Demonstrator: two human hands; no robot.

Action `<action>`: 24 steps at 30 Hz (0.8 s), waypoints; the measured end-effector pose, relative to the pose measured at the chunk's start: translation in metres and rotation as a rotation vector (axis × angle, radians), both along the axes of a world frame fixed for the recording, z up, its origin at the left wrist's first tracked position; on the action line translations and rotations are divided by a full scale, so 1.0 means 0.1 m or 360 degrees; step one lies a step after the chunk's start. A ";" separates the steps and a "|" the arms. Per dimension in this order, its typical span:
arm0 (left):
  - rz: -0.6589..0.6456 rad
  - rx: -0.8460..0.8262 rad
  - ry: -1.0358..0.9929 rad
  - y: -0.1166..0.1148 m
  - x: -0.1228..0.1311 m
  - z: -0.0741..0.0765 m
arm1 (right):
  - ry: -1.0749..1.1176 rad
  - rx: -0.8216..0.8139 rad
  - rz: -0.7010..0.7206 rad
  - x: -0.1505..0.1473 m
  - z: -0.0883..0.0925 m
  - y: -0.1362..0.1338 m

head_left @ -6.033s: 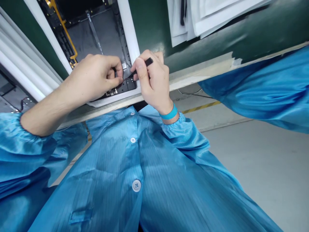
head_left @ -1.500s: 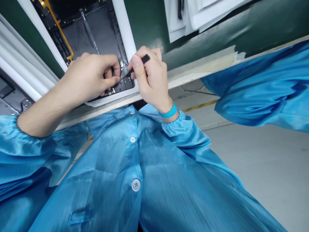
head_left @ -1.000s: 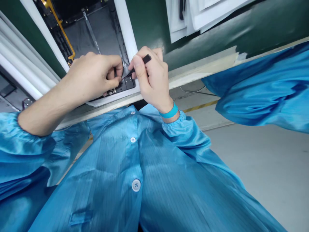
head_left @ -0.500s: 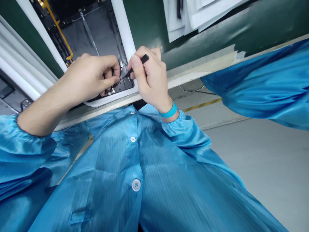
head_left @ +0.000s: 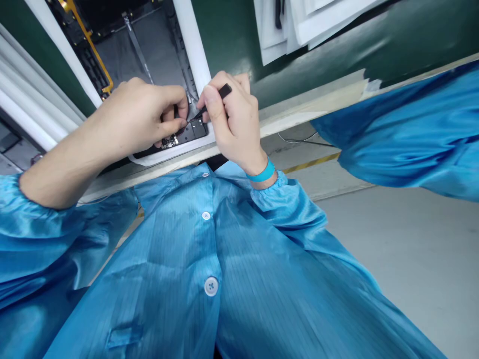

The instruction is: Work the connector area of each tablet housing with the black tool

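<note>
Holding, right: the right hand [head_left: 235,119] is closing firmly on slim matte-black tweezers [head_left: 224,91], with the tips angling down toward the board.

Pinching, left: the left hand [head_left: 138,112] is curling closed over the board's edge, thumb and forefinger drawing together near the tweezer tips. Whatever they are pinching, if anything, is hidden.

Board position: a small black circuit board [head_left: 192,132] is lying on a white sheet [head_left: 164,159], close to the edge of a pale bench [head_left: 299,112] and between both hands.

Surroundings: a dark grey open device housing [head_left: 142,45] with a yellow flex strip [head_left: 88,42] is sitting beyond the hands. Loose white papers [head_left: 284,25] are lying on a dark green mat [head_left: 318,45]. A teal wristband [head_left: 262,174] is circling the right wrist, and a blue sleeve [head_left: 404,139], likely a co-worker's, is entering at the right.

Risks: a slip of the tweezer tips could be scratching the board or snagging the left fingers — both are working very close together. The sheet could also be sliding if nudged, carrying the board toward the bench edge.

Writing: no brand is showing — tiny marks on the board are too small to read.
</note>
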State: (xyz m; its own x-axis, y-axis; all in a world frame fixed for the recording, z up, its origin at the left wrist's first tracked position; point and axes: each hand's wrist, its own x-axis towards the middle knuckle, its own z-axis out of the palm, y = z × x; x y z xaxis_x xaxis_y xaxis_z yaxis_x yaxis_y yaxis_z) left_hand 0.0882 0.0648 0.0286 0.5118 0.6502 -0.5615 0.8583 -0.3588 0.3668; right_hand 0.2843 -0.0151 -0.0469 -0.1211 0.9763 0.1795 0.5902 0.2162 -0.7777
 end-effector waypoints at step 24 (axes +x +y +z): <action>0.0282 -0.0136 -0.0071 -0.05 0.03 0.03 | 0.0120 0.0014 -0.0003 -0.03 -0.04 0.03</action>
